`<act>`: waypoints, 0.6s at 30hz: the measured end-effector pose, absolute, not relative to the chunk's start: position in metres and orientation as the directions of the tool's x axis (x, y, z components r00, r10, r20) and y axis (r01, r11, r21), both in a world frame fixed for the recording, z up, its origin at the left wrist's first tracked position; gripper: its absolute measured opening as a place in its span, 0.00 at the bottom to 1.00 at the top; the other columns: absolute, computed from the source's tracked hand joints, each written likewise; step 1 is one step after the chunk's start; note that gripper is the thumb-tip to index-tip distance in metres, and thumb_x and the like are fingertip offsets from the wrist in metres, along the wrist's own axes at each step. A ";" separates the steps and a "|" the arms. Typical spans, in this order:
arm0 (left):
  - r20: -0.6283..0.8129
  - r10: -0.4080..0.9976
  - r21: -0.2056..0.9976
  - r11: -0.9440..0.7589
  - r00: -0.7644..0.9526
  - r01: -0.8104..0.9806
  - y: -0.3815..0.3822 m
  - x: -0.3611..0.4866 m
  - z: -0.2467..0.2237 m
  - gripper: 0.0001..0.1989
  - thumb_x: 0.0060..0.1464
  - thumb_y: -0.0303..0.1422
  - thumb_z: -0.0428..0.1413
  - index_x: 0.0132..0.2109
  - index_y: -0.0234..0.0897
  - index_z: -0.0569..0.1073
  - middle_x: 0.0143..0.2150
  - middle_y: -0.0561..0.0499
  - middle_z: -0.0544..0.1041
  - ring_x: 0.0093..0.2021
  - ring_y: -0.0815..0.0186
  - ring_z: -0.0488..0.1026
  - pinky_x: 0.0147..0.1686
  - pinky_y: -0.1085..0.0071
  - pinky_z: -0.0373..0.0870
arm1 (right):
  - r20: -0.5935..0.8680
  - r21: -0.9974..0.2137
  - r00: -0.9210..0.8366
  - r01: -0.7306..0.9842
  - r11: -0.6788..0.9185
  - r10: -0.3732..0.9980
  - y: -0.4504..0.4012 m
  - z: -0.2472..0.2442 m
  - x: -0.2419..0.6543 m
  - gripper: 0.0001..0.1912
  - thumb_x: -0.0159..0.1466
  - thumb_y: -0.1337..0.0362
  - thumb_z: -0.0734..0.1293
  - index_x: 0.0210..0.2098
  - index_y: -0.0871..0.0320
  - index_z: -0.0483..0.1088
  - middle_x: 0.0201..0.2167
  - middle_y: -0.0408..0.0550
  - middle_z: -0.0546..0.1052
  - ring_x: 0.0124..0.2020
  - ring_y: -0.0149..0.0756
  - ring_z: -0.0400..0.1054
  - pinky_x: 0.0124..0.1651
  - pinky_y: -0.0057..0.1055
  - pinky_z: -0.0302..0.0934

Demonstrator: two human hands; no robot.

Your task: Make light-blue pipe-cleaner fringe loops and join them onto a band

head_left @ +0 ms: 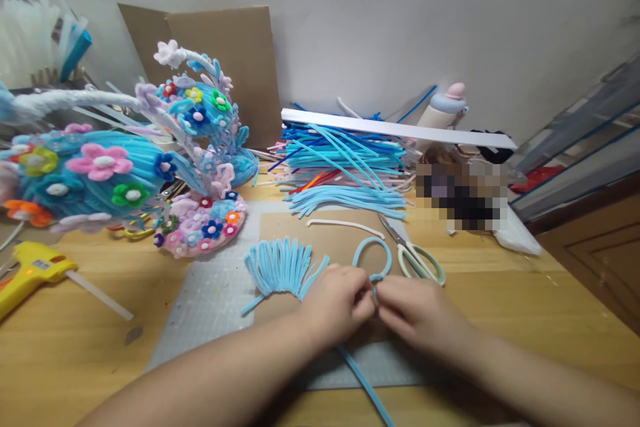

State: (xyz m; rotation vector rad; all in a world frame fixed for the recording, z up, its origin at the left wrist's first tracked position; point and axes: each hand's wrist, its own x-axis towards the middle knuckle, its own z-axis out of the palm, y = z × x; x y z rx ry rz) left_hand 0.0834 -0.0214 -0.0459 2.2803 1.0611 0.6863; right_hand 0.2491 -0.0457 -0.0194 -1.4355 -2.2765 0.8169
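My left hand and my right hand are close together over the brown card, fingers closed on a light blue pipe cleaner. One part of it curves into a round loop beyond my fingertips. A straight blue length runs out beneath my left hand towards the table's front edge. Left of my hands lies a fan of looped blue pipe cleaners, partly behind my left wrist. Scissors with pale green handles lie beyond my right hand. A white pipe cleaner rests at the card's far side.
Flower-covered blue pipe-cleaner pieces stand at the left, near a yellow glue gun. Bundles of pipe cleaners are stacked at the back under a white strip. A grey cutting mat lies under the card. A bottle stands back right.
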 end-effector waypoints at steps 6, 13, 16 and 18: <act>0.204 0.811 0.662 -0.527 0.548 0.533 -0.021 0.083 -0.046 0.03 0.49 0.28 0.51 0.29 0.36 0.68 0.27 0.52 0.73 0.30 0.67 0.68 0.30 0.74 0.59 | -0.109 -0.621 -0.383 0.747 0.238 0.917 -0.046 -0.017 0.248 0.10 0.61 0.63 0.57 0.25 0.58 0.61 0.22 0.42 0.64 0.23 0.29 0.57 0.26 0.26 0.47; 0.202 0.813 0.683 -0.516 0.546 0.516 -0.021 0.083 -0.044 0.05 0.51 0.31 0.52 0.30 0.36 0.69 0.28 0.53 0.74 0.31 0.68 0.69 0.32 0.73 0.59 | -0.773 -0.497 -0.450 -0.007 -0.868 0.446 -0.034 -0.015 0.251 0.09 0.60 0.61 0.58 0.27 0.59 0.60 0.17 0.35 0.57 0.11 0.18 0.38 0.14 0.19 0.29; 0.212 0.801 0.677 -0.533 0.560 0.507 -0.021 0.083 -0.044 0.04 0.51 0.29 0.51 0.30 0.36 0.69 0.29 0.52 0.75 0.32 0.68 0.69 0.33 0.73 0.60 | -0.763 -0.396 -0.504 -0.129 -0.909 0.404 -0.032 -0.017 0.253 0.08 0.59 0.63 0.60 0.25 0.60 0.60 0.16 0.34 0.55 0.11 0.17 0.38 0.14 0.18 0.29; 0.218 0.798 0.663 -0.543 0.561 0.515 -0.021 0.083 -0.045 0.04 0.51 0.28 0.51 0.30 0.35 0.68 0.30 0.51 0.75 0.33 0.67 0.69 0.34 0.73 0.60 | -0.750 -0.404 -0.508 -0.155 -0.901 0.424 -0.032 -0.021 0.252 0.09 0.59 0.63 0.60 0.24 0.61 0.58 0.15 0.33 0.54 0.12 0.17 0.37 0.14 0.18 0.29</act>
